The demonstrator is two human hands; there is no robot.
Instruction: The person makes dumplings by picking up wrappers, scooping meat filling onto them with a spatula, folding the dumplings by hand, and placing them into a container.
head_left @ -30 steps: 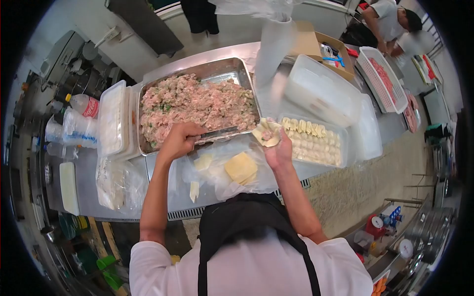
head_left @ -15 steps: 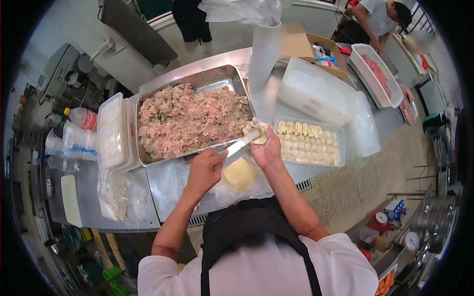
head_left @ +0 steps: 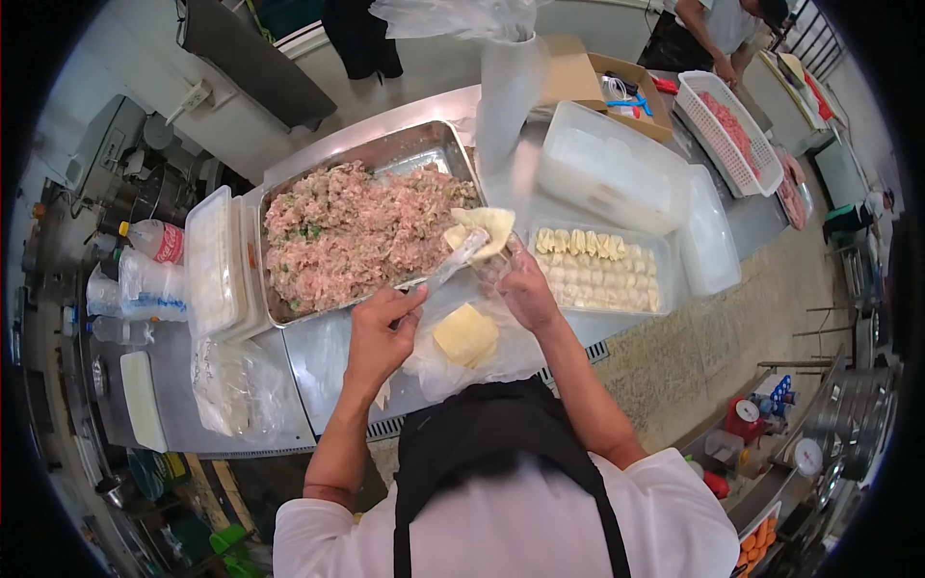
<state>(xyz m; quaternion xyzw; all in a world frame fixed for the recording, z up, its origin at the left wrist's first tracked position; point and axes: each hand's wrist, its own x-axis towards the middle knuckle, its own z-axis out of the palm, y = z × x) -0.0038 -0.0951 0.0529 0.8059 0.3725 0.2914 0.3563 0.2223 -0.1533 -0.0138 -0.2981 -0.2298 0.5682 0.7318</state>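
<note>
My left hand is closed around the handle of a flat spreading spatula. The blade's tip, with pale filling on it, reaches the wrapper at my right hand. In my right hand a thin yellow dumpling wrapper is pinched and stands partly unfolded above the fingers. Below the hands lies a stack of square wrappers on a plastic sheet. Beside my right hand, a clear container holds rows of folded dumplings. Minced meat filling fills most of the metal tray.
Lidded plastic boxes stand left of the tray, with bottles farther out. Translucent bins, a cardboard box and a white basket of meat stand to the right. A co-worker bends at the far right.
The wrapper, gathered in my right hand earlier, is now a flatter open sheet raised above the fingers. My left hand and the spatula have shifted slightly down and left.
</note>
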